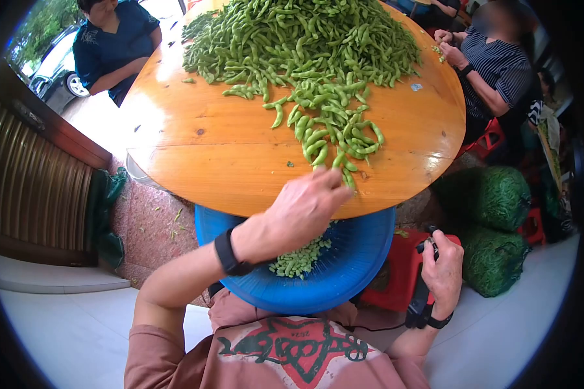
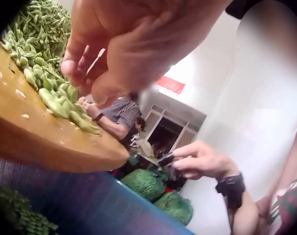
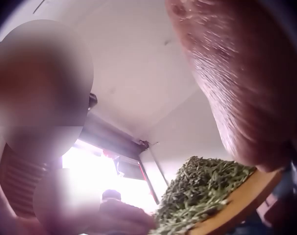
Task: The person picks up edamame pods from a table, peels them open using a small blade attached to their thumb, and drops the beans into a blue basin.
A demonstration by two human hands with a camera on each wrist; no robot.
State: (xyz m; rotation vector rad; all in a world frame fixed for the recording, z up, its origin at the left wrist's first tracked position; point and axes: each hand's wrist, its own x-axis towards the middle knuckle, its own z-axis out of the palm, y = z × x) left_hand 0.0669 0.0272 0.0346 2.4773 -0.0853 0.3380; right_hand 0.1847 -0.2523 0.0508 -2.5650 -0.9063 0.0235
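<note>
Over the near edge of the wooden table (image 1: 227, 165), my left hand (image 1: 305, 207) reaches to the closest green pods (image 1: 318, 139). In the left wrist view, the fingers of this hand (image 2: 138, 44) are bent with a gap to the thumb, just above pods (image 2: 60, 100); nothing shows between them. Below the hand, a blue basin (image 1: 363, 253) contains shelled green beans (image 1: 302, 259). My right hand (image 1: 444, 269) is right of the basin, its fingers curled round a small black device (image 1: 423, 246). In the right wrist view, that hand (image 3: 236, 73) fills the upper right, fingertips hidden.
A large heap of pods (image 1: 292, 39) covers the table's far side. Two people sit across, one at the left (image 1: 113, 42), one at the right (image 1: 499, 71). A red stool (image 1: 396, 272) stands beside the basin, with green net sacks (image 1: 493, 256) farther right.
</note>
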